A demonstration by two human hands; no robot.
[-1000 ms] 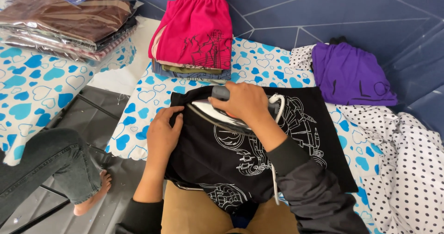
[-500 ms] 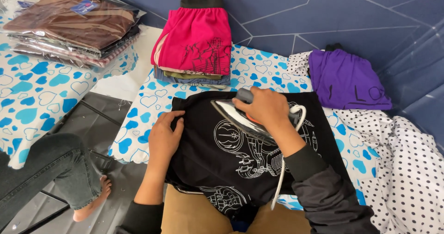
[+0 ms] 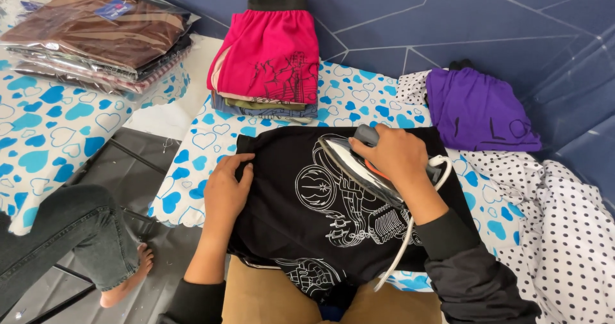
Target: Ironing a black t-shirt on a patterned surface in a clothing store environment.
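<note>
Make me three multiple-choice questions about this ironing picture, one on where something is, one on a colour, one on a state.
1. Where does the left hand rest?
A. on the black garment's left edge
B. on the pink stack
C. on the floor

2. What colour is the garment lying at the right?
A. green
B. purple
C. orange

3. How is the iron held?
A. lying unattended
B. gripped by its handle
C. hanging by its cord

Answers: 1 A, the palm lies flat on the black garment. 2 B, the cloth is plainly purple. 3 B, the right hand wraps its fingers around the handle.
</note>
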